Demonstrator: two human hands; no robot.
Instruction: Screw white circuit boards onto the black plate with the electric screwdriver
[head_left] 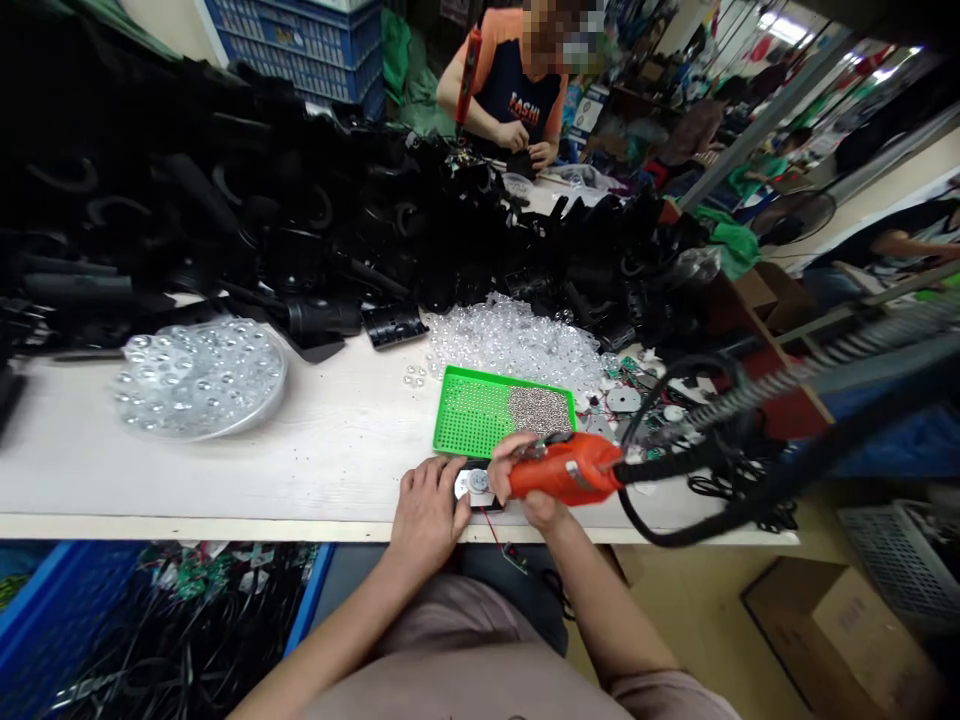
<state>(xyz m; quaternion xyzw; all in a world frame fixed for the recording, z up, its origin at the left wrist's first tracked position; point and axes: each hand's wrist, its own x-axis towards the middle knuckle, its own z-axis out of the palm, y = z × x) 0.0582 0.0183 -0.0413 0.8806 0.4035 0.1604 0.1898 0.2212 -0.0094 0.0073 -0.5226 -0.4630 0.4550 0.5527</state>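
Rotary tool (566, 470), orange, clamped in your right hand (529, 478); your left hand (427, 510) open, pressing small board (476, 487).

A lens dish (201, 378) sits left of the tray (471, 415) on the bench (225, 480).

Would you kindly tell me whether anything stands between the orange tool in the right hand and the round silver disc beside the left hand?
Nothing separate lies between them: the orange tool sits just right of the round silver disc. Only the right hand's fingers, wrapped around the tool's nose, intervene, hiding its tip.
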